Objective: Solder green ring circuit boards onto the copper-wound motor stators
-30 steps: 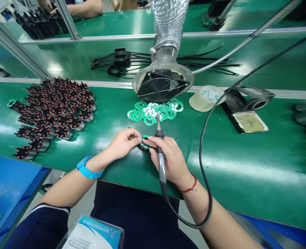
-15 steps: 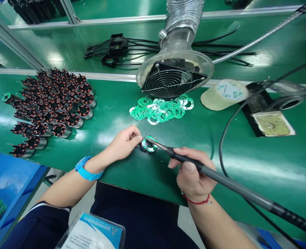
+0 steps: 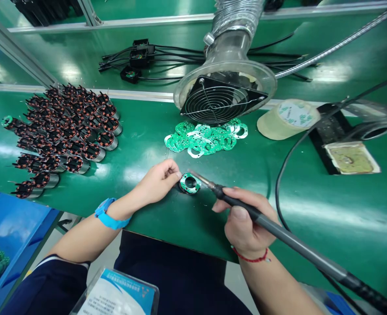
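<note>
A motor stator (image 3: 189,191) stands on the green bench with a ring-shaped green circuit board (image 3: 190,183) on its top. My left hand (image 3: 160,180) is closed at the stator's left edge, thumb and fingers pinched together; the fingertips hide exactly how they grip it. In my right hand (image 3: 247,218) is a soldering iron (image 3: 237,202), held like a pen. Its tip hovers around the upper right rim of the ring board, and I cannot tell whether it touches. A heap of loose ring boards (image 3: 206,139) lies beyond the stator.
Many copper-wound stators (image 3: 71,131) stand at the left. A fume extractor (image 3: 219,103) overhangs the ring boards. Further right are a tape roll (image 3: 287,120) and an iron stand with a sponge (image 3: 352,158). Black cables (image 3: 141,59) lie behind; a blue bin (image 3: 19,227) is lower left.
The soldering iron's tip has lifted from the ring board's upper side and shifted slightly up and right. My left hand stays at the stator. The view has shifted a little.
</note>
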`<state>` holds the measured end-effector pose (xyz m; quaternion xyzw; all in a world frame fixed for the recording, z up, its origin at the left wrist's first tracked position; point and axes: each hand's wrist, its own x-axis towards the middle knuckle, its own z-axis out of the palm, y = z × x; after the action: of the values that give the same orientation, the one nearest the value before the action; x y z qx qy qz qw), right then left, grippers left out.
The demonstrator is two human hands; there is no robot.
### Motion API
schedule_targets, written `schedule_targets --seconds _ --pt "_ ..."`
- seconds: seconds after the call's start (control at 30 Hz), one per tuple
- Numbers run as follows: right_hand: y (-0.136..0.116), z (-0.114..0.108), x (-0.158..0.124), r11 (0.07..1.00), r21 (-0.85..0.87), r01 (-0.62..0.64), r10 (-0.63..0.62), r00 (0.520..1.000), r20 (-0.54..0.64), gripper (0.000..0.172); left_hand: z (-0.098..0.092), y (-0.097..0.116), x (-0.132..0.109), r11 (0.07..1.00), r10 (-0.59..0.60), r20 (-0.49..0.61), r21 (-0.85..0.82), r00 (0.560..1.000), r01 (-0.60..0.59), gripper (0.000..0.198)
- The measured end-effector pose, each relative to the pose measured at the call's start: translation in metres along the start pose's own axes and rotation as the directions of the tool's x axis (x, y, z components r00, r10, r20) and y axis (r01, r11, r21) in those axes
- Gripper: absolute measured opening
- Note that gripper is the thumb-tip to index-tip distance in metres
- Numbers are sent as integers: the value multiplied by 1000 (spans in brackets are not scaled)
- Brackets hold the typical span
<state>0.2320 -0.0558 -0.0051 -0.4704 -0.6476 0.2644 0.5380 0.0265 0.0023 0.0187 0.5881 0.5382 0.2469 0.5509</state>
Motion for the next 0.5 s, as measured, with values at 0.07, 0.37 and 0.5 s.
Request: schedule_targets --seconds 0.07,0.37,0.5 --pt "-3 4 4 999 10 48 -48 998 -29 29 0 2 0 1000 2 -3 3 1000 -2 11" --pt "-6 22 25 945 -276 177 -47 906 421 52 -1 3 -2 999 36 -11 40 999 -35 8" --pt "0 20 24 925 -340 169 -59 949 310 55 -6 4 -9 957 139 64 249 988 -151 21"
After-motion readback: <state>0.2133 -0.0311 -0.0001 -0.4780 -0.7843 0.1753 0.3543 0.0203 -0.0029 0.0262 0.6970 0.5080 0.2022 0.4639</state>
